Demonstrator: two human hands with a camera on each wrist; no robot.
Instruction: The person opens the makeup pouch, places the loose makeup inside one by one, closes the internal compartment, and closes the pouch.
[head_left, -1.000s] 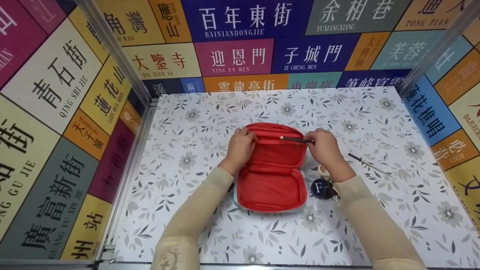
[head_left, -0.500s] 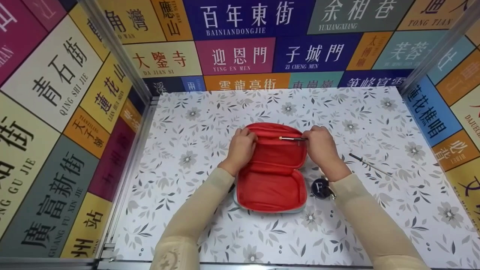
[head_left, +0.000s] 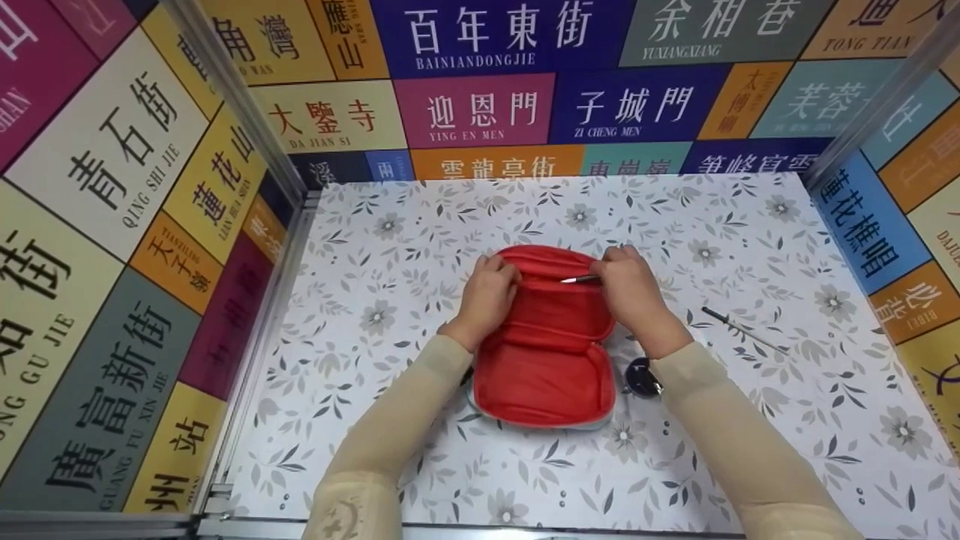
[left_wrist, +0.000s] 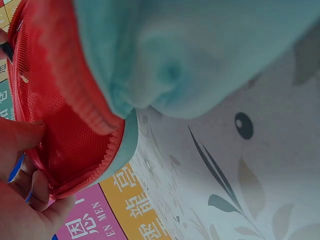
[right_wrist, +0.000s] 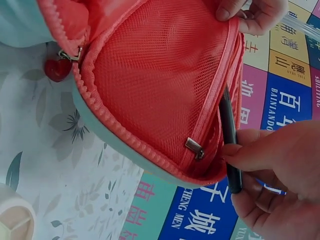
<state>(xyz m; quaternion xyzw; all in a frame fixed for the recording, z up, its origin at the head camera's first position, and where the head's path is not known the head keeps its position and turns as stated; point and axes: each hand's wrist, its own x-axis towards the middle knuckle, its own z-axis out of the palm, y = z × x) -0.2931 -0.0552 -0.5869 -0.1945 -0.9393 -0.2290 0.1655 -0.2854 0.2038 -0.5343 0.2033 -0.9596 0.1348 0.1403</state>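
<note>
A soft pouch [head_left: 544,382] with a red lining and pale teal outside lies unzipped, its lid raised. My left hand [head_left: 487,300] pinches the lid's left edge by the mesh pocket [right_wrist: 160,75]. Between thumb and fingers, my right hand [head_left: 630,289] holds a makeup brush [right_wrist: 230,145] with a black handle. The brush lies at the pocket's open zipper, its front end inside the opening and its handle end sticking out past the fingers. In the left wrist view its pale tip [left_wrist: 24,77] shows behind the mesh.
A dark blue round item [head_left: 641,377] sits beside the pouch, partly under the right sleeve. Farther right lies a thin stick [head_left: 742,330]. A pale round palette [right_wrist: 15,217] with sections stands near the right wrist. A red heart charm [right_wrist: 57,69] hangs from the pouch's zipper.
My right hand has moved left with the brush, bringing it from in front of the lid into the mesh pocket's opening. The left hand keeps its grip on the lid.
</note>
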